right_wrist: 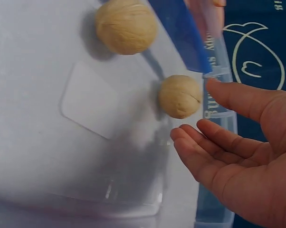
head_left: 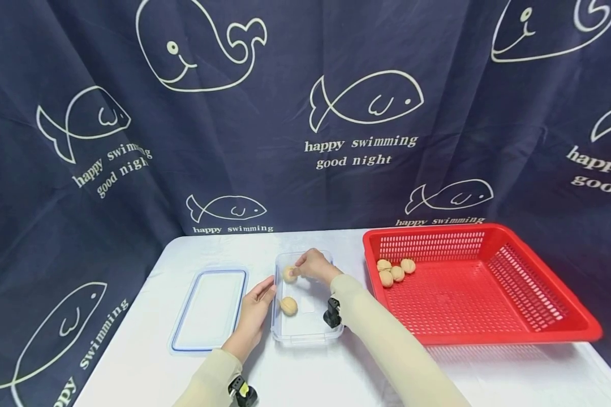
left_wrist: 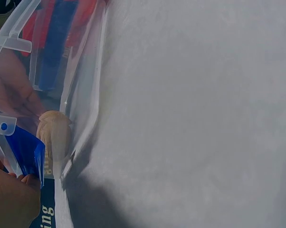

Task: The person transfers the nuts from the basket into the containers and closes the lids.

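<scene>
A clear plastic box stands on the table with two walnuts in it. The far walnut lies just beyond the fingertips of my right hand. The right wrist view has this hand's fingers spread, a small gap from that walnut. Nearer to me in the box is the other walnut. My left hand touches the box's left wall with fairly straight fingers. In the left wrist view the left hand is mostly cut off, and one walnut shows through the clear wall.
Left of the box lies a clear lid with a blue rim. A red slotted basket stands at the right, with several walnuts in its left corner. A dark blue printed curtain hangs behind the white table.
</scene>
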A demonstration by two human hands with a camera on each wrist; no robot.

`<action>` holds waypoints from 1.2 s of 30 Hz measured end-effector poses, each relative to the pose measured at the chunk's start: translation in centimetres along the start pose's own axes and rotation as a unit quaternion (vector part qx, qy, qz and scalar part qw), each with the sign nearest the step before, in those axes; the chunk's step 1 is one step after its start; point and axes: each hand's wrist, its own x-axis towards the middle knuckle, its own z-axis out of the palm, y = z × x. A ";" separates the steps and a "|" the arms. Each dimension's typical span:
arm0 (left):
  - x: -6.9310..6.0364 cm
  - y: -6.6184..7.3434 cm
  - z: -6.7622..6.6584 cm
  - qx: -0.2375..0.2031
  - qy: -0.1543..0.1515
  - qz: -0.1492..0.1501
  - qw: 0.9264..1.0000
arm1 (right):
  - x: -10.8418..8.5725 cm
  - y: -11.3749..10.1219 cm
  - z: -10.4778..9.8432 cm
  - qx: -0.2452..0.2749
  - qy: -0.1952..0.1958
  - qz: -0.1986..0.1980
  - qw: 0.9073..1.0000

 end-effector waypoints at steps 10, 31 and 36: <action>0.0 -0.2 -0.1 -0.002 0.007 -0.004 1.000 | -0.2 -0.7 -1.9 0.030 -0.017 -0.031 0.999; 0.0 -0.2 0.0 -0.007 0.005 0.000 1.000 | -1.8 -1.5 -8.4 0.129 -0.025 -0.138 0.982; 0.0 -0.1 0.1 -0.006 0.003 0.000 1.000 | -2.3 -0.5 -10.3 0.143 -0.037 -0.154 0.977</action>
